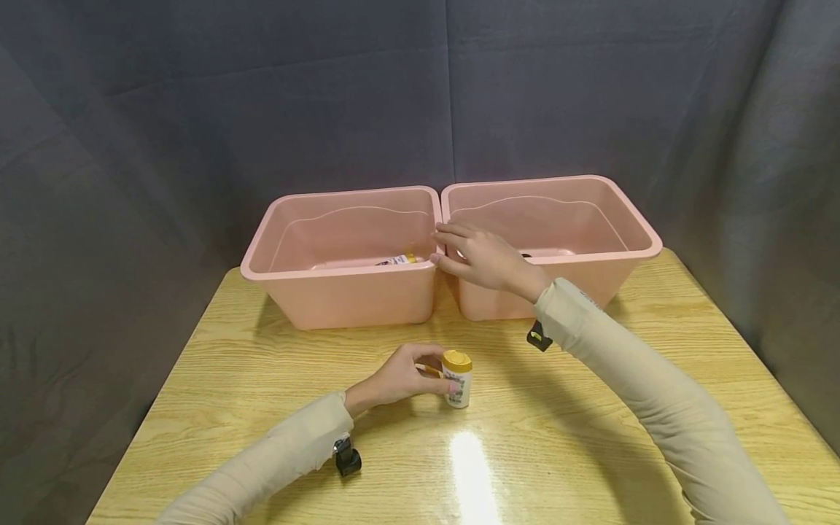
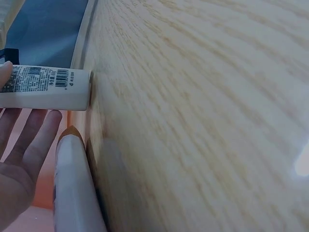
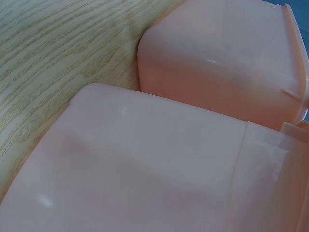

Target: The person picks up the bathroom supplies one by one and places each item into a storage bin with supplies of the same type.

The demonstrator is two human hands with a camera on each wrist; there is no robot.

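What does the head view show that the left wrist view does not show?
Only the head view shows both hands, the left hand gripping a yellow-capped bottle and the right hand over the rims where two pink bins meet, plus a tube lying in the left bin. Only the left wrist view shows the bottle's barcode label. Both show the wooden table.
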